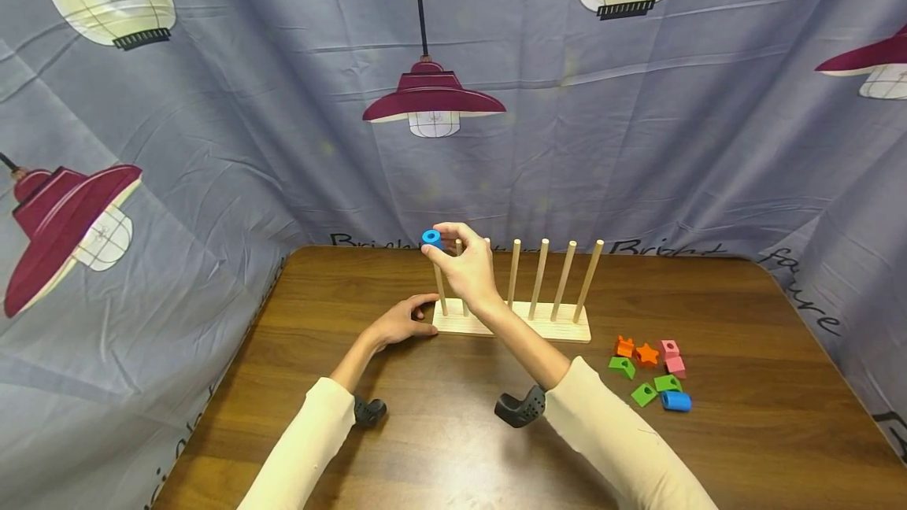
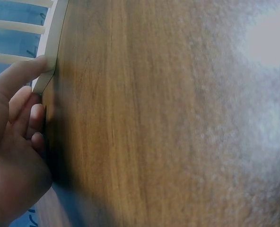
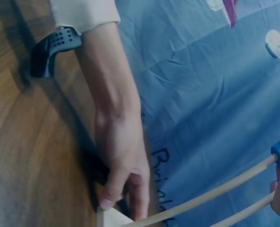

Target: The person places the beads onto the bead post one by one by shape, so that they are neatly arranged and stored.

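Note:
A wooden peg rack [image 1: 524, 327] with a row of upright dowels stands toward the back of the table. My left hand [image 1: 400, 323] holds the rack's left end, thumb at the front corner and fingers round by the end; the left wrist view shows that thumb [image 2: 29, 73] against the wood. Above, my right hand [image 1: 468, 266] pinches a blue cylinder [image 1: 431, 238] with a hole through it. The cylinder is at the top of the leftmost dowel [image 3: 215, 191]; how far the dowel goes inside is hidden. Part of the right hand covers some middle dowels in the head view.
Right of the rack lie small blocks: orange ones [image 1: 646, 355], pink ones [image 1: 675, 367], green ones [image 1: 644, 394] and another blue cylinder [image 1: 676, 401]. A grey curtain [image 1: 340, 156] with printed lamps hangs behind the wooden table [image 1: 425, 431]. Black wrist mounts jut from both sleeves.

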Motion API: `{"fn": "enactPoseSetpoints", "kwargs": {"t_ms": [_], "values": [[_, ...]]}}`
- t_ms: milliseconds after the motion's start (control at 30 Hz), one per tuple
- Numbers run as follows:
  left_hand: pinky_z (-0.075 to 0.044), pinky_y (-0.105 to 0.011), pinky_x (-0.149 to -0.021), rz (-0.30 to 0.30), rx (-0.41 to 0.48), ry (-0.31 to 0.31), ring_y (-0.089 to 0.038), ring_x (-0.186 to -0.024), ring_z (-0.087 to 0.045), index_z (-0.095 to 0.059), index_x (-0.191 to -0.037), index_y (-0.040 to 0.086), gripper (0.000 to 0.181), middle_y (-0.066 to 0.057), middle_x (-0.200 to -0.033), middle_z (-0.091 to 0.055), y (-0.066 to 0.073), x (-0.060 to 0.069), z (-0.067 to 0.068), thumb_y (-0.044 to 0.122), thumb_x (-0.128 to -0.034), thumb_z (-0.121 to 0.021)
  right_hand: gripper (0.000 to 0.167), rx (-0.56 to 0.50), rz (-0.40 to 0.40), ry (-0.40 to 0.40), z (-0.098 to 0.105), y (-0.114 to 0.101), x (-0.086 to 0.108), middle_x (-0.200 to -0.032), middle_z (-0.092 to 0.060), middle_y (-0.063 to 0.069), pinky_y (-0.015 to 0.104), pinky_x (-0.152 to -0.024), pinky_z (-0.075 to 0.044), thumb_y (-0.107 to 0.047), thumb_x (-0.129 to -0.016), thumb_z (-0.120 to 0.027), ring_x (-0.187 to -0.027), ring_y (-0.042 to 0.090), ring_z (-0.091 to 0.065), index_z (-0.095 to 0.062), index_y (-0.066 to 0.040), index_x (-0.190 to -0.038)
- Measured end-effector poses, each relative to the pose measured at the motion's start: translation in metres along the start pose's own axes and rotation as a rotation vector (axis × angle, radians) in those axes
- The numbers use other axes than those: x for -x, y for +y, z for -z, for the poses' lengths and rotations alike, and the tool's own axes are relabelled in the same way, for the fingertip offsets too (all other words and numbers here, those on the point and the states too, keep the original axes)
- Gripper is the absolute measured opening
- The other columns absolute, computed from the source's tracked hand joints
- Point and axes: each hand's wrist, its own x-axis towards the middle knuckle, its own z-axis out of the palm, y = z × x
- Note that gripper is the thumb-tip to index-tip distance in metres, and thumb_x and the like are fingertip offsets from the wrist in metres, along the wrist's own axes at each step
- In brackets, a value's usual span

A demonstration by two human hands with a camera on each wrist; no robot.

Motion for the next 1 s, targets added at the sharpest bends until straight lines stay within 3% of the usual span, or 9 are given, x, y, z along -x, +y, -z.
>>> {"fn": "enactPoseSetpoints", "kwargs": {"t_ms": [200, 467, 767, 1000], "values": [[-0.035, -0.037, -0.082, -0.01, -0.008, 0.005, -0.023, -0.1, -0.042, -0.048, -0.148, 0.01, 0.069, -0.008, -0.105, -0.048, 0.001, -0.001, 0.0, 0.016, -0.0863, -0.079, 0.033, -0.103, -0.068, 0.045, -0.004, 0.006, 0.002, -0.114, -0.064, 0.01, 0.037, -0.092, -0.049, -0.007, -0.086, -0.079, -0.105, 0.024, -0.06, -0.066, -0.001, -0.116], [-0.037, -0.036, -0.081, 0.01, -0.024, 0.0, -0.023, -0.1, -0.042, -0.047, -0.149, 0.011, 0.069, -0.008, -0.106, -0.047, 0.0, -0.002, 0.001, 0.018, -0.0873, -0.078, 0.033, -0.18, -0.134, 0.023, -0.006, 0.017, 0.006, -0.113, -0.064, 0.012, 0.035, -0.091, -0.049, -0.003, -0.086, -0.077, -0.105, 0.025, -0.06, -0.063, 0.001, -0.115], [-0.037, -0.036, -0.081, 0.004, -0.038, 0.015, -0.023, -0.099, -0.043, -0.048, -0.148, 0.011, 0.07, -0.008, -0.105, -0.048, -0.001, -0.004, 0.0, 0.02, -0.0867, -0.079, 0.031, -0.059, -0.169, 0.024, -0.006, 0.048, 0.018, -0.11, -0.067, 0.011, 0.05, -0.097, -0.041, -0.005, -0.083, -0.078, -0.109, 0.03, -0.058, -0.065, -0.001, -0.112], [-0.038, -0.036, -0.083, 0.004, -0.024, 0.017, -0.023, -0.102, -0.044, -0.048, -0.148, 0.007, 0.071, -0.009, -0.11, -0.051, -0.001, -0.001, -0.002, 0.019, -0.0854, -0.079, 0.03, 0.023, -0.241, 0.028, -0.009, 0.082, 0.035, -0.108, -0.067, 0.012, 0.047, -0.094, -0.045, -0.004, -0.084, -0.079, -0.113, 0.033, -0.057, -0.065, -0.001, -0.111]]}}
